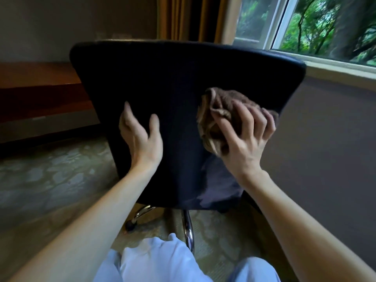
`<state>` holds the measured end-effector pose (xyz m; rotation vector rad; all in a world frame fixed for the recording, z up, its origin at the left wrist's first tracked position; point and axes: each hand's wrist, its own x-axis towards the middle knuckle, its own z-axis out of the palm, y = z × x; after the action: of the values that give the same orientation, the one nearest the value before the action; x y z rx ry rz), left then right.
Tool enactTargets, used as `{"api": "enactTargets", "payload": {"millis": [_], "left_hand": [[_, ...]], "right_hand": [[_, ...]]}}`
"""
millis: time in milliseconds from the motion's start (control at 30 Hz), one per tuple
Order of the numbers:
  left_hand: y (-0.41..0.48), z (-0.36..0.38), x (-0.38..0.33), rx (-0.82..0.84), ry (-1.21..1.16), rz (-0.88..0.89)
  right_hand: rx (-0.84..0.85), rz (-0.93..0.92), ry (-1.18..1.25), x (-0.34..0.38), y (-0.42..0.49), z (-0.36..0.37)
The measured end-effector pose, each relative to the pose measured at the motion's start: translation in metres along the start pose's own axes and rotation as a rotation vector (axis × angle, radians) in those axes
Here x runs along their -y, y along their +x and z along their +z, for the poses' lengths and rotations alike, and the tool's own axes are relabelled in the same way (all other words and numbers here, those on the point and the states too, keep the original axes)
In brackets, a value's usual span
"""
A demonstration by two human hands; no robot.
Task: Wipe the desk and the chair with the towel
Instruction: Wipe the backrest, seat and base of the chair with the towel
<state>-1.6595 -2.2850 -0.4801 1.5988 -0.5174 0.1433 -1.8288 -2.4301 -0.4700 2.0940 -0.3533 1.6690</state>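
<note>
A dark office chair fills the middle of the view, its backrest turned toward me. My right hand grips a crumpled brown towel and presses it against the right side of the backrest. My left hand rests on the backrest's left half with its fingers relaxed and the thumb spread. A wooden desk stands at the left behind the chair.
The chair's chrome legs and a caster stand on patterned carpet. A window with a sill is at the upper right, curtains behind the chair. My light blue trousers are at the bottom.
</note>
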Motion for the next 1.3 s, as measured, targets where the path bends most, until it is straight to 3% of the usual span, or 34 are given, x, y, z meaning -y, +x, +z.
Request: {"api": "enactTargets", "payload": {"millis": [200, 600, 800, 867, 1067, 1167, 1300], "left_hand": [[-0.002, 0.029, -0.028, 0.105, 0.008, -0.055], [0.004, 0.033, -0.014, 0.089, 0.067, 0.000], [0.003, 0.031, -0.010, 0.094, 0.061, 0.019], [0.001, 0.030, -0.010, 0.076, 0.070, 0.022], [0.000, 0.028, -0.024, 0.069, 0.034, -0.039], [0.001, 0.030, -0.027, 0.064, 0.009, -0.047], [0.003, 0.032, -0.022, 0.047, 0.031, -0.022]], "right_hand": [[0.193, -0.067, -0.096, -0.022, 0.008, 0.015], [0.310, 0.122, 0.016, 0.012, -0.056, 0.046], [0.563, -0.088, 0.111, 0.003, -0.057, 0.031], [0.518, -0.094, 0.132, -0.006, -0.047, 0.014], [0.107, 0.008, -0.017, -0.055, 0.013, -0.028], [0.059, 0.142, -0.124, -0.079, 0.037, -0.032], [0.051, 0.169, -0.110, -0.083, 0.022, -0.016]]}}
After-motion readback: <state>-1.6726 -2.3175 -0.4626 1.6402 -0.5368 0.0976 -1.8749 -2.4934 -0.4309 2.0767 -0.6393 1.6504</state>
